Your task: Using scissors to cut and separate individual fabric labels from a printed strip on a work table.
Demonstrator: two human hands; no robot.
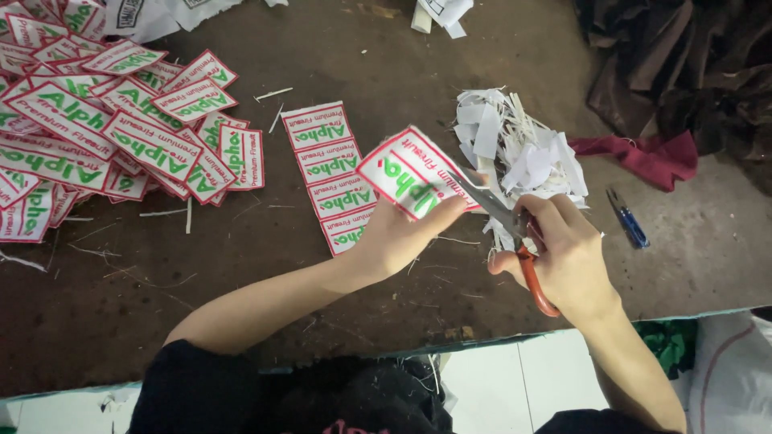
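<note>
The left hand [398, 233] pinches a white patch [406, 170] with a red border. The right hand [563, 253] grips red-handled scissors [515, 233], whose blades meet the patch's edge above the brown desk [362, 48].

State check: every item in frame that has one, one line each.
patch: held up in left hand, blades at its edge
scissors: in right hand, blades partly open
strip of patches: uncut, flat on table
pile of patches: cut, loosely heaped
scrap heap: white trimmings piled
blue snips: lying unused

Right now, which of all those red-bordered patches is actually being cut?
The patch held up in the left hand, scissors at its edge; the others lie on the table.
</note>
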